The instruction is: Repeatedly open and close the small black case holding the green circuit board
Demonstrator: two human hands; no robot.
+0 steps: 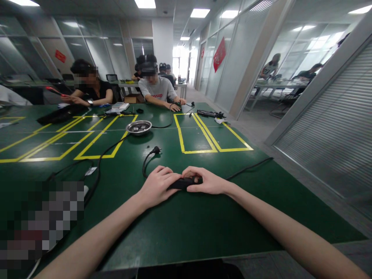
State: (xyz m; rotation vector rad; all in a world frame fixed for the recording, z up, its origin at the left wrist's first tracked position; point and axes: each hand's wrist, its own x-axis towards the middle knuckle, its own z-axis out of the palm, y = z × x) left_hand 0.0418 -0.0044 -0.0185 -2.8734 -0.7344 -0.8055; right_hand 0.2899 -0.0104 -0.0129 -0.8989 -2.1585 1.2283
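Both my hands rest on the green table (188, 217) and grip one small black device (183, 183) between them. My left hand (158, 185) curls over its left end, fingers closed. My right hand (205, 181) closes on its right end. A black cable leads from the device to a plug (156, 150) lying just beyond my hands, and another cable (250, 166) trails off to the right edge.
A metal bowl (138, 127) with small parts stands further back. Yellow tape rectangles (203, 133) mark the tabletop. Two people sit at the far end with cables and tools. A black cable (95, 174) runs along the left. The table's right edge borders a corridor.
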